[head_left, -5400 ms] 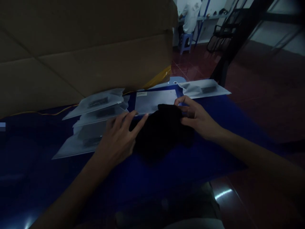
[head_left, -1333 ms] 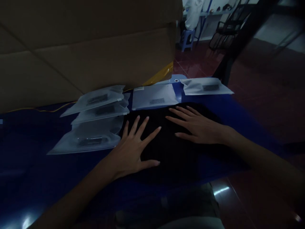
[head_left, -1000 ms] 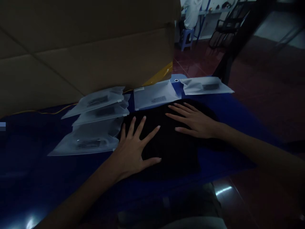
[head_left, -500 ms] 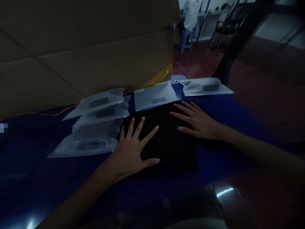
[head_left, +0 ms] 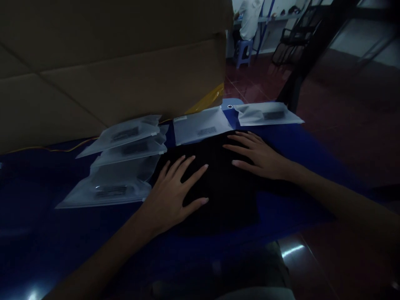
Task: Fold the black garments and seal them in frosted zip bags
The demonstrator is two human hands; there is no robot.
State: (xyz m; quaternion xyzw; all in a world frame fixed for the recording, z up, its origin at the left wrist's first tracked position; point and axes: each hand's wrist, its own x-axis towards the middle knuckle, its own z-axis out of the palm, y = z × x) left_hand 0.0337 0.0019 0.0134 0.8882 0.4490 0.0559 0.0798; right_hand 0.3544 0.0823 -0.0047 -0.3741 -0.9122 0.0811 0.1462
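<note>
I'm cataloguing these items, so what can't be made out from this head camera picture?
All in the head view:
The black cloth: its kind and outline, as it is too dark and partly covered by the left hand and right hand.
The dark strips in the plastic bags: blurred by the frosted film and too small to read.
The cardboard box: cut off by the top and left edges.

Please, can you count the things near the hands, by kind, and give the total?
Plastic bags: 5
Black cloth: 1
Cardboard box: 1
Total: 7
</note>
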